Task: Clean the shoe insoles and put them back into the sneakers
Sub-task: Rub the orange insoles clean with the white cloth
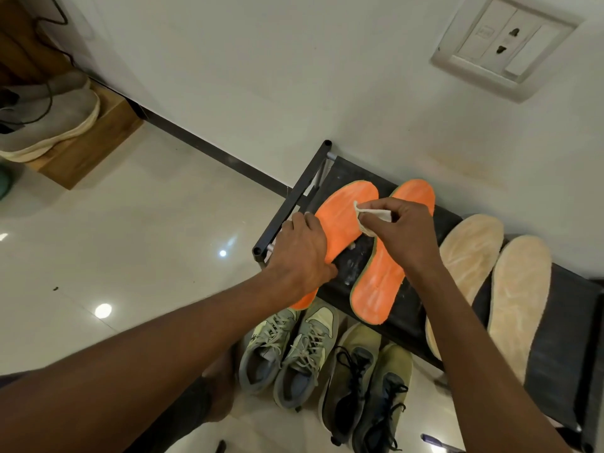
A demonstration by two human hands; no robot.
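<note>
Two orange insoles lie on a black shoe rack point(408, 308). My left hand point(302, 253) presses down on the left orange insole point(343, 220), fingers flat over its middle. My right hand point(400, 230) pinches a small white cloth point(376, 217) against that insole's upper part. The right orange insole point(380, 286) lies beside it, partly under my right wrist. Two beige insoles point(470, 253) point(519, 289) rest further right on the rack. Below the rack stand a pale green sneaker pair point(291, 348) and an olive pair with black laces point(366, 387).
A white wall with a socket plate point(503, 44) rises behind the rack. Grey shoes point(49, 122) sit on a wooden box point(88, 148) at the far left. Glossy tiled floor point(147, 240) spreads to the left of the rack.
</note>
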